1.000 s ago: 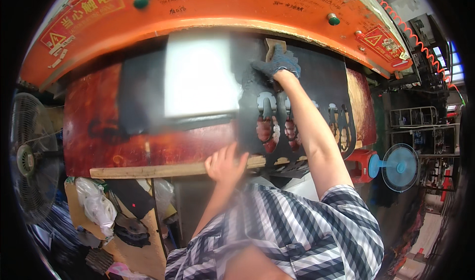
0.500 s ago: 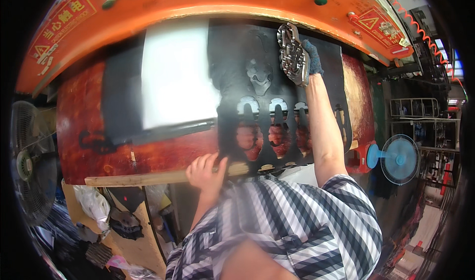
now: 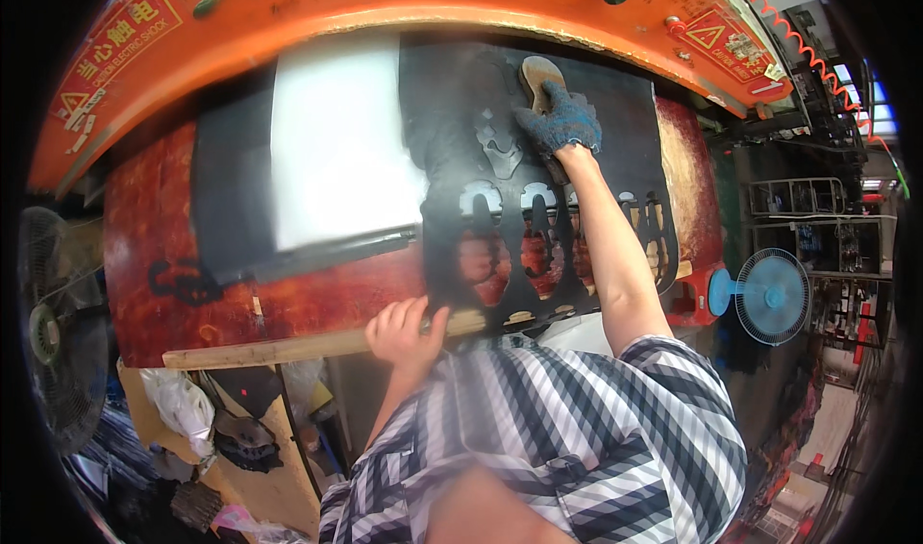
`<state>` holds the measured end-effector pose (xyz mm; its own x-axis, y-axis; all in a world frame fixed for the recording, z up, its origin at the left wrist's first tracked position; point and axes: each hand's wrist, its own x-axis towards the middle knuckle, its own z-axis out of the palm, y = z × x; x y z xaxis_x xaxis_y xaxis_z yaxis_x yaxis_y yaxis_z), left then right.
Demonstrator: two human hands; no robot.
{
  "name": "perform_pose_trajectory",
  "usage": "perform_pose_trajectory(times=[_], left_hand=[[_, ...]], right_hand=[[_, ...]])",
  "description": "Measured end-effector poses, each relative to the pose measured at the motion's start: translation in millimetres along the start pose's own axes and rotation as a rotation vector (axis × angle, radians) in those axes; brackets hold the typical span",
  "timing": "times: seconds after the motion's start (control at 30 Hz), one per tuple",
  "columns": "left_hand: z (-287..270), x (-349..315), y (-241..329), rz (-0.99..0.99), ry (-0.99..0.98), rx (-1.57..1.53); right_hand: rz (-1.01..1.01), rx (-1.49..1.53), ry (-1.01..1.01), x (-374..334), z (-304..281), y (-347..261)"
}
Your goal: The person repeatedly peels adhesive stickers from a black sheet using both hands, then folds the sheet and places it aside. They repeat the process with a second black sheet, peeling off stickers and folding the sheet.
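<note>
My right hand (image 3: 569,124), in a blue-grey knitted glove, grips a sole-shaped cutting die (image 3: 539,69). The die's tan top faces up, over the far part of a black sheet (image 3: 620,111); whether it lies fully flat is hard to tell. Just left of it, a sole-shaped outline (image 3: 500,150) shows in the sheet. Rows of sole-shaped holes run through the sheet's near part, with the red board (image 3: 375,280) visible through them. My bare left hand (image 3: 404,334) rests at the wooden front strip (image 3: 288,349), fingers apart, thumb close to the sheet's near left corner.
An orange machine beam (image 3: 404,1) with warning labels spans the far side above the board. A bright white sheet (image 3: 336,150) lies left of the black one. At the right stands a blue fan (image 3: 772,296); another fan (image 3: 48,333) is far left. Plastic bags (image 3: 178,405) lie below.
My right hand has turned the die over from its metal-bladed side to its tan top and brought it slightly left, onto the black sheet. My left hand stays at the front edge.
</note>
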<state>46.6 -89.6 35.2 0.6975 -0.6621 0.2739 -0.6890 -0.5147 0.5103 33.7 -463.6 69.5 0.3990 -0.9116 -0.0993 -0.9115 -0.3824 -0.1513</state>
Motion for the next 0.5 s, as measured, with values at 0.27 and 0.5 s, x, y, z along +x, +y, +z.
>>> perform_pose_trajectory(times=[0.27,0.5], left_hand=[[9.1,17.5,-6.7,0.000,0.115,0.010],[19.0,49.4,-9.9,-0.028,0.121,0.008]], right_hand=[[-0.065,-0.021,0.070,13.8,7.4,-4.3],[-0.104,0.178,0.084,61.6,25.4,11.3]])
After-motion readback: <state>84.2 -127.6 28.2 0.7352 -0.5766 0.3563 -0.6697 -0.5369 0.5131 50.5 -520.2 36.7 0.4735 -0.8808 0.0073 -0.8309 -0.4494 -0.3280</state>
